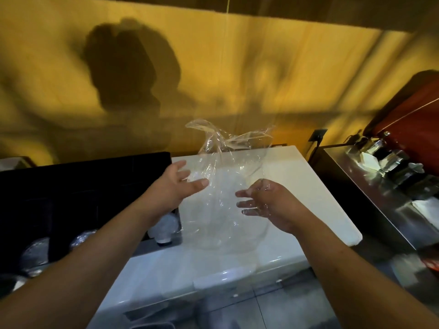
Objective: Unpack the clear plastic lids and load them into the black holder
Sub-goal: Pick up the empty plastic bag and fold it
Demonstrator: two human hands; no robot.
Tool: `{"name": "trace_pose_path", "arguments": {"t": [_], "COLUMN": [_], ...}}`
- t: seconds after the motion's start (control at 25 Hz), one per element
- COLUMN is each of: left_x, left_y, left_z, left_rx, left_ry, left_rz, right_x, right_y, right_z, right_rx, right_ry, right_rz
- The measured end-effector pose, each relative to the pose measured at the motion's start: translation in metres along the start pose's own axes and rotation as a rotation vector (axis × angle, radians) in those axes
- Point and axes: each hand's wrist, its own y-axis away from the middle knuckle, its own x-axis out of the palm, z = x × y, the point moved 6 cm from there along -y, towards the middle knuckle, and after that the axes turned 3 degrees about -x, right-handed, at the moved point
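A crumpled clear plastic bag hangs upright between my hands above the white top. I cannot tell whether any lids are inside it. My left hand grips its left side, thumb in front and fingers behind the film. On the bag's right side is my right hand, its curled fingers under the film. The black holder stands at the left. Stacks of clear lids sit in its front slots, with more clear lids further left.
A steel counter with shiny metal parts and a red machine stands at the right. A dark gap separates it from the white top. A yellow wall with a black socket is close behind. Tiled floor shows below.
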Motion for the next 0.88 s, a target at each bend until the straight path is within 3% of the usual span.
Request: {"name": "trace_pose_path", "arguments": {"t": [0.12, 0.32, 0.56, 0.76, 0.88], "left_x": [0.010, 0.002, 0.036, 0.052, 0.059], "left_y": [0.006, 0.001, -0.005, -0.017, -0.026], "left_z": [0.011, 0.001, -0.011, -0.010, -0.007], "left_rx": [-0.011, -0.018, -0.057, -0.110, -0.154], "left_ry": [-0.006, 0.027, -0.006, 0.005, 0.069], "left_rz": [0.076, -0.180, -0.104, -0.022, -0.073], "right_x": [0.004, -0.044, -0.089, -0.128, -0.135], "right_y": [0.002, -0.005, -0.010, -0.011, -0.008], "right_z": [0.000, 0.000, -0.001, 0.006, 0.012], "right_rx": [0.012, -0.008, 0.072, 0.079, 0.079], "right_ry": [-0.024, -0.001, -0.013, -0.037, -0.047], "right_rz": [0.021, -0.153, -0.056, -0.087, -0.058]}}
